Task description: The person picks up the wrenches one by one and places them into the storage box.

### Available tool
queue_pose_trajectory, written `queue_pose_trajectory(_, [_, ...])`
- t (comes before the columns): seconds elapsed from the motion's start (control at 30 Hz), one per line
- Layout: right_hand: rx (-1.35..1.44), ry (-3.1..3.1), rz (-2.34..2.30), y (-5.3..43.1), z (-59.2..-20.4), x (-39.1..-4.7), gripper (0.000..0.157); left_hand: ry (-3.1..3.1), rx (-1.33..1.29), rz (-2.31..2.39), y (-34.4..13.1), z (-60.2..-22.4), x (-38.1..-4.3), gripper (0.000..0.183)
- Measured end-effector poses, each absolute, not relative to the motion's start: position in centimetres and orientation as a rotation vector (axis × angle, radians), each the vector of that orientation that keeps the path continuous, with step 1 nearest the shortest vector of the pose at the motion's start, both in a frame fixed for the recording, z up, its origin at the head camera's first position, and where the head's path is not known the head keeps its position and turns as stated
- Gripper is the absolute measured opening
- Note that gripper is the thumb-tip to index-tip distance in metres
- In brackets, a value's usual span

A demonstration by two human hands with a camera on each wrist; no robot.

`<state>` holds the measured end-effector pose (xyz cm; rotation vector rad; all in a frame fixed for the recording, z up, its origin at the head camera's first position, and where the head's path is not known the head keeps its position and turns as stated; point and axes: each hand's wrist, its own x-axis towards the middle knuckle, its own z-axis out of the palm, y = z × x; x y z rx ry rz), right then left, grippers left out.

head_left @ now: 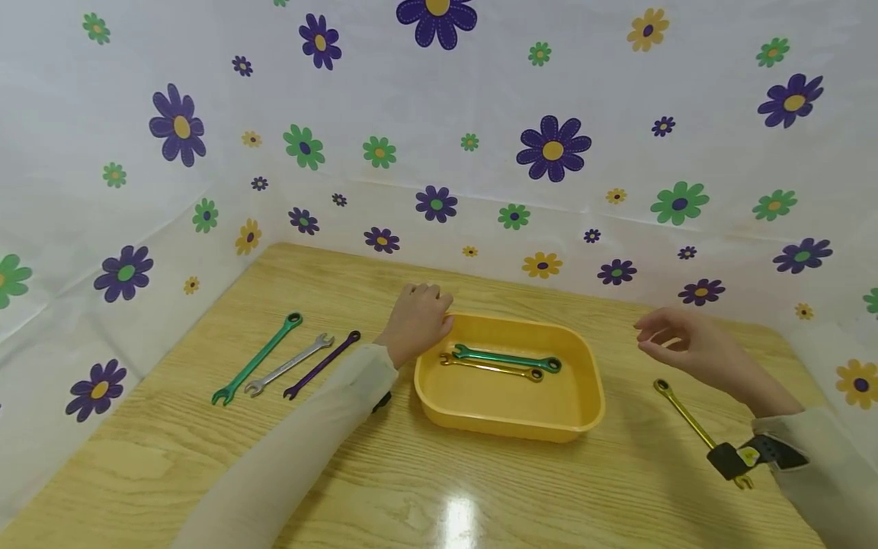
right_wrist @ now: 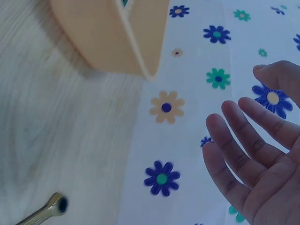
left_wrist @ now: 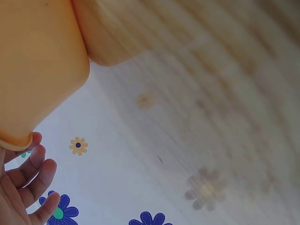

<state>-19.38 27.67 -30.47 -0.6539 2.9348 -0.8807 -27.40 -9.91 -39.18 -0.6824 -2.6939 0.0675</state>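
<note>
A yellow plastic basin (head_left: 504, 427) sits on the table. My left hand (head_left: 417, 324) grips its rim at the back left corner, thumb inside; in the left wrist view the fingers (left_wrist: 40, 180) curl below the basin's lip. Inside the basin lie a green ratchet wrench (head_left: 504, 357) and a gold ratchet wrench (head_left: 490, 367), side by side. To the right of the basin, my right hand (head_left: 682, 341) hovers above the table with relaxed, slightly bent fingers and holds nothing. Nearest to it is a yellow-gold ratchet wrench (head_left: 688, 415), partly covered by the wrist strap's black camera.
Left of the basin, a green wrench (head_left: 259, 358), a silver wrench (head_left: 289, 366) and a purple wrench (head_left: 322, 364) lie slanted in a row, close to my left forearm. A flower-printed white sheet (head_left: 466, 99) walls off the table's back and sides.
</note>
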Motion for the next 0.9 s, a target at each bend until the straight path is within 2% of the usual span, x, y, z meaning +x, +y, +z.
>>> queue_pose_trajectory(0.53, [-0.222, 2.883, -0.837, 34.3, -36.0, -16.9, 0.04, -2.734, -0.682, 0.039, -9.8, -38.8, -27.1, 0.024])
queue_pose_trajectory(0.9, [-0.059, 2.741, -0.84, 36.7, -37.9, -16.2, 0.042, -2.725, -0.685, 0.031, -9.9, -38.6, -27.1, 0.023])
